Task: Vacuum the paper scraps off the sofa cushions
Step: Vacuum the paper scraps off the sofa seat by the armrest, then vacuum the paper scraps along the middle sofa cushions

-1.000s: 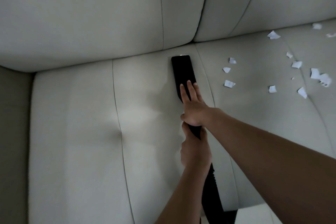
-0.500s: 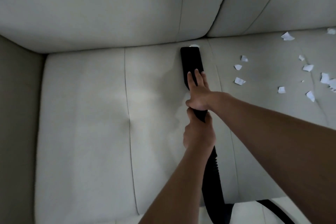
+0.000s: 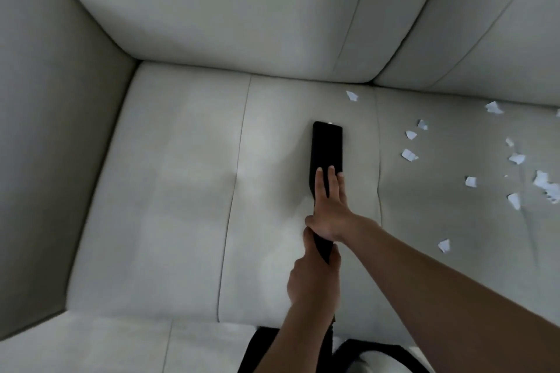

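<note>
A flat black plastic vacuum nozzle (image 3: 327,148) is lying lengthwise on the pale grey leather seat cushion (image 3: 181,191) of a sofa, its far end pointing toward the padded back cushion (image 3: 227,9) and stopping short of the rear crease. The right hand (image 3: 330,209) is pressing down on the rear half of the nozzle, with its fingers (image 3: 319,185) stretched out straight and flat along the top. Just behind it, the left hand (image 3: 315,281) is clenching around the nozzle's narrow black neck, fingers wrapped tightly. Torn white paper scraps (image 3: 409,154) are lying scattered over the seat to the right of the nozzle, apart from it, and one lone scrap (image 3: 352,96) is sitting near the rear crease. The tall grey armrest (image 3: 45,130) is rising at the left.
</note>
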